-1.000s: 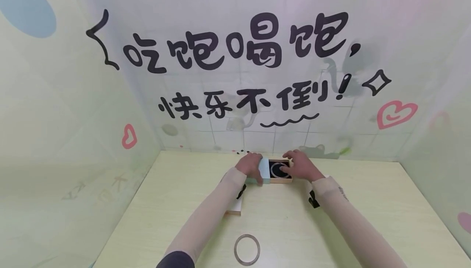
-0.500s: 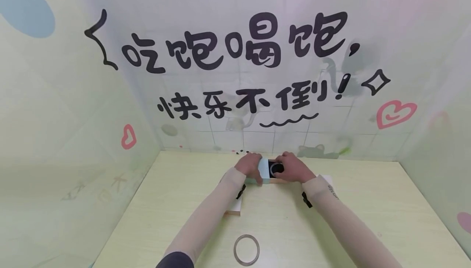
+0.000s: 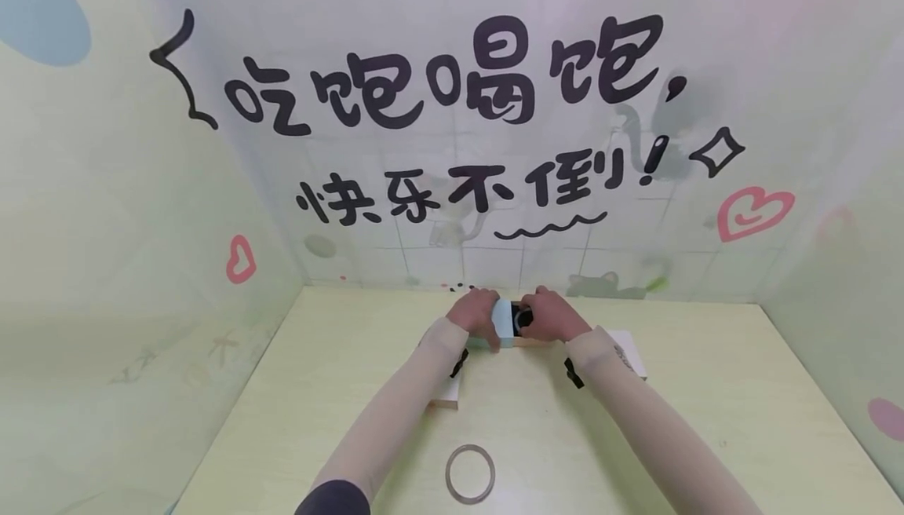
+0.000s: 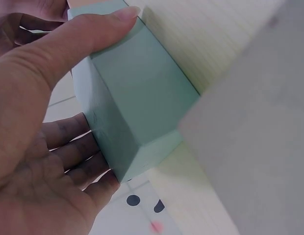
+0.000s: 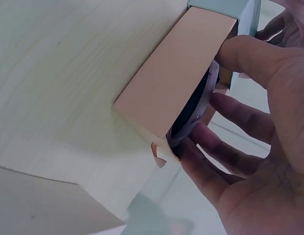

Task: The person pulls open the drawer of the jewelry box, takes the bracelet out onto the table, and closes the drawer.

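At the back of the table, my left hand point(image 3: 475, 315) holds the pale blue-green sleeve point(image 4: 142, 88) of a slide-out box, thumb across its front and fingers behind it. A peach drawer point(image 5: 174, 78) sticks out of the sleeve on the right. In the drawer's black lining sits a bangle point(image 5: 207, 95), partly hidden by my right hand point(image 3: 551, 317). That hand's thumb and fingers are curled at the bangle's rim and grip it. Nearer to me, a second bangle point(image 3: 448, 474) lies flat on the table point(image 3: 537, 436).
A white-topped box point(image 3: 446, 397) with a peach side lies partly under my left forearm. Another white box point(image 3: 628, 350) shows behind my right forearm. A printed wall point(image 3: 424, 256) with large black characters rises right behind the table's back edge.
My right hand has moved left over the drawer, its fingers closing in on the bangle. More of the right white box now shows. My left hand keeps its hold on the sleeve.
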### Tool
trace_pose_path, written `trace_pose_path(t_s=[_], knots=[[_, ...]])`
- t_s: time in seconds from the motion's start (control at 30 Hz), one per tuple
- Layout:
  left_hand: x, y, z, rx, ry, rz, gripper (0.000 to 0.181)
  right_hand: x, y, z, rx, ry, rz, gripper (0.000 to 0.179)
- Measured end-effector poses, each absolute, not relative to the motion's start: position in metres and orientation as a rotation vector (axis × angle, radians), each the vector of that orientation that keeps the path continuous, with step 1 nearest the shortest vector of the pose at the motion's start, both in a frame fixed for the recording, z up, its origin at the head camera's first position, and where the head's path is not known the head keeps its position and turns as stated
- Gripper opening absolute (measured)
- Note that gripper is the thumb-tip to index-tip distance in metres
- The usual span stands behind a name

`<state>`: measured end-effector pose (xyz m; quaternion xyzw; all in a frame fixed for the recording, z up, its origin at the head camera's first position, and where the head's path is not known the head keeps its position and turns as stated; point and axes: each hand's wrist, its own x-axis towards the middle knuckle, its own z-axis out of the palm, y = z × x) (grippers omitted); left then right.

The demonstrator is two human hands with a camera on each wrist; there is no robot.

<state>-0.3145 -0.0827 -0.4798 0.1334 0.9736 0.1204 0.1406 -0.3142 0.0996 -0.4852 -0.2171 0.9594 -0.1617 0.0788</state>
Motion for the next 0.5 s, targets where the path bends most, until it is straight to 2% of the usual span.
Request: trace_pose_path(t_s=[0.5], knots=[[-0.313,-0.084,-0.478,0.377,2.811,0.388,0.088,-0.313,0.107,-0.498,-0.67,2.981,-0.656,0.045]])
